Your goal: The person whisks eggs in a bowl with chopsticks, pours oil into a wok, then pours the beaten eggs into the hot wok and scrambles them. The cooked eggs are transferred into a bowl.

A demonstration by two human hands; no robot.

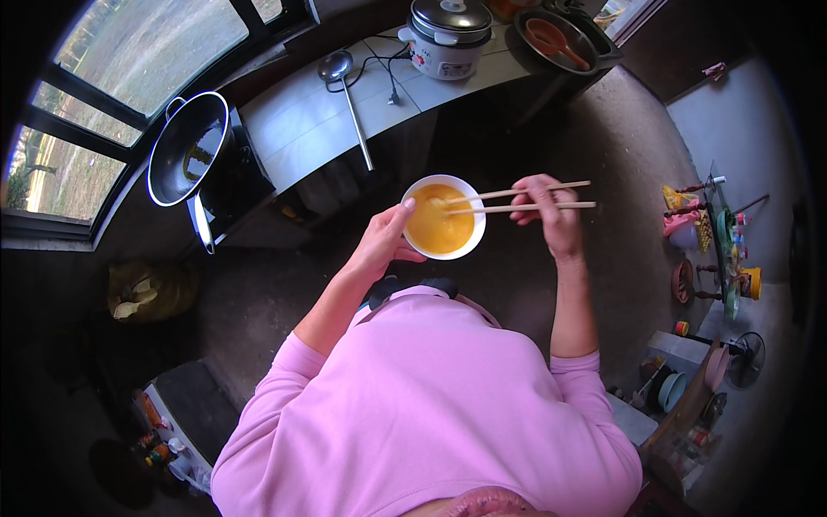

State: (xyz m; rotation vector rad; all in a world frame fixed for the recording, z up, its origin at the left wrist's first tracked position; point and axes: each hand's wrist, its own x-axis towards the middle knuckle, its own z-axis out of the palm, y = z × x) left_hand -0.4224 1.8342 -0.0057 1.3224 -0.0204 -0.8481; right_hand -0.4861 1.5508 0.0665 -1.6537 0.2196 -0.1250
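Note:
A white bowl (pixel 479 227) rests in my left hand (pixel 382 238), with the thumb over its rim and the fingers beneath. Inside is a yellow-orange liquid (pixel 443 231) that looks like beaten egg, paler and frothy near the chopsticks. My right hand (pixel 548 210) grips a pair of wooden chopsticks (pixel 494 209), spread a little apart. Their tips dip into the liquid from the right side. The bowl is held in the air in front of my body, over the dark floor.
To the left, a wok (pixel 177 152) with some oil sits on a stove (pixel 249 171) below the window. A metal ladle (pixel 352 106) lies on the tiled counter (pixel 291 139), its handle overhanging the edge. Farther along stand a rice cooker (pixel 446 48) and a pan (pixel 526 52) holding an orange-red ladle (pixel 549 37).

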